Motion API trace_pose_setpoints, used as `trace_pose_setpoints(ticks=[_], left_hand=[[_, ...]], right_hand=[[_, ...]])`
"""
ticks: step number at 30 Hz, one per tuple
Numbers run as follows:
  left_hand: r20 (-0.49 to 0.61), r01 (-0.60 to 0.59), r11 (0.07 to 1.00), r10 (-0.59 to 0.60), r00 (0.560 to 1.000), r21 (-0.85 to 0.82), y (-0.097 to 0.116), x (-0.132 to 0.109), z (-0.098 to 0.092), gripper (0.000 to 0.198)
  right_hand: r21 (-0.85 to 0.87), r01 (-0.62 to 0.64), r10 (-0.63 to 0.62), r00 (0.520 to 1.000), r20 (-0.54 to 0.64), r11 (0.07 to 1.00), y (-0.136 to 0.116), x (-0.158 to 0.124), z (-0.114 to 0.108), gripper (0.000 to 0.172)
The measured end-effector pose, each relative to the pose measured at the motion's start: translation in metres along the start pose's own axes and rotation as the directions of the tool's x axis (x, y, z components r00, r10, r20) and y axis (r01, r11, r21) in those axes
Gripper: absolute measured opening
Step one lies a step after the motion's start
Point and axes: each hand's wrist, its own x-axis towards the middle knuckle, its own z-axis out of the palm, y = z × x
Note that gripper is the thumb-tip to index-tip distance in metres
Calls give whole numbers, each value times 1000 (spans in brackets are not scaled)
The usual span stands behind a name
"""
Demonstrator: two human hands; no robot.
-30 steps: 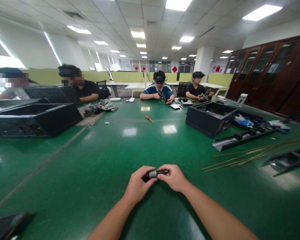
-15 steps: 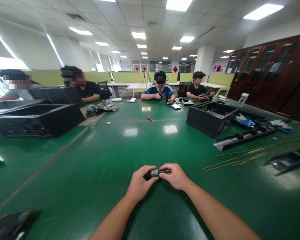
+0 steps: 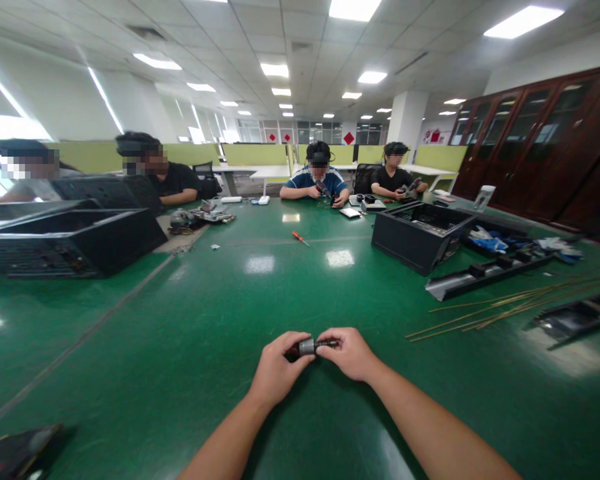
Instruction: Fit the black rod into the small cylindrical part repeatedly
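In the head view I hold what looks like a small motor rotor [image 3: 307, 347], with a silver-grey cylinder in its middle. It lies roughly level, low over the green table [image 3: 220, 293]. My left hand [image 3: 276, 370] is closed round its dark reddish left end, thumb below and fingers above. On the other side, my right hand [image 3: 351, 355] pinches the thin dark shaft between thumb and fingers. Part of each end is hidden by the fingers. Far ahead of both hands lies an orange-handled screwdriver [image 3: 300, 238].
Black computer cases stand at left [image 3: 80, 247] and right [image 3: 415, 240]. Thin brass-coloured rods [image 3: 480, 313] and dark metal rails [image 3: 495, 270] lie at right. A dark flat part [image 3: 17, 453] sits at lower left. Several people sit across the table, two handling tools.
The view has shifted very slightly. Both hands keep the same grip on the rotor, with hardly any movement.
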Motion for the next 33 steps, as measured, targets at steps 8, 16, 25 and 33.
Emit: trace_pose_setpoints(ticks=[8, 16, 25, 33], left_hand=[[-26, 27, 999, -27, 999, -19, -1, 1, 1, 29], [-24, 7, 1000, -8, 1000, -12, -4, 1, 0, 29], [-19, 20, 1000, -20, 1000, -10, -2, 1, 0, 29], [-19, 7, 1000, -7, 1000, 1, -2, 0, -1, 29]], right_hand=[[-63, -2, 1, 1000, -17, 998, -1, 1, -4, 18], [-44, -19, 18, 1000, -18, 999, -2, 1, -5, 18], [-34, -5, 5, 1000, -16, 999, 3, 2, -4, 18], [42, -39, 39, 999, -4, 998, 6, 2, -3, 18]])
